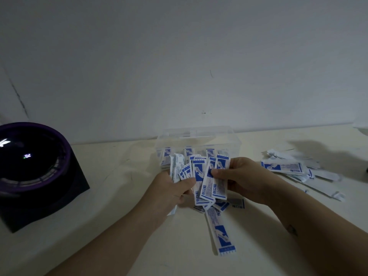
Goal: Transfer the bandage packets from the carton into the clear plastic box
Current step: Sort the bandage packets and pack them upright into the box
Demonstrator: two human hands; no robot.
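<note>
Both my hands hold a fanned bunch of white-and-blue bandage packets [201,177] just in front of the clear plastic box [199,136]. My left hand [175,188] grips the left part of the bunch. My right hand [241,176] pinches the right part, thumb on top. The box stands against the wall with several packets upright inside it. A few loose packets [221,232] lie on the table under my hands. Another heap of packets [294,170] is spread out to the right. No carton is in view.
A round black device with a purple rim [33,168] sits on a dark square base at the left of the cream table [119,226]. A grey wall [179,66] rises directly behind the box. A dark object shows at the right edge [366,170].
</note>
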